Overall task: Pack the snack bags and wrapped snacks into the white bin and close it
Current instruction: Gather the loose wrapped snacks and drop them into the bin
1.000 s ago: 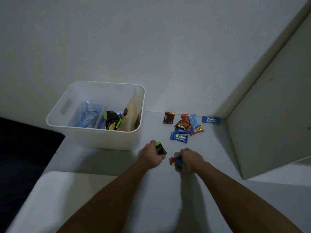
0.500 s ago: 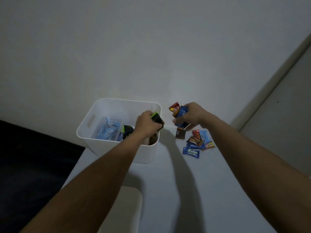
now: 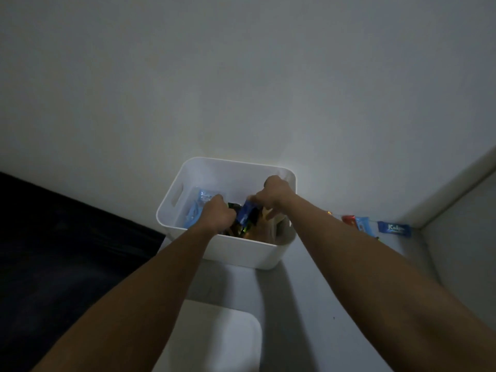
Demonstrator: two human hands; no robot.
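A: Both hands are down inside the open white plastic bin at the far side of the grey worktop. How should the drop go?

B: The right hand has its fingers pinched on a small blue wrapped snack, low over the pile at the bin's right. Let it go there, not from high up, so it doesn't bounce out.

A: And the left hand?

B: It's curled into a fist over the dark green-edged packets in the middle. I cannot tell whether it grips one or is empty. If it holds something, lay it flat beside the pale blue snack bags on the left, where there looks to be room.

A: What remains?

B: A few wrapped snacks lie on the worktop right of the bin, among them a blue wrapper with white lettering. The flat white lid waits at the near edge, so keep the pile level for it to seat.
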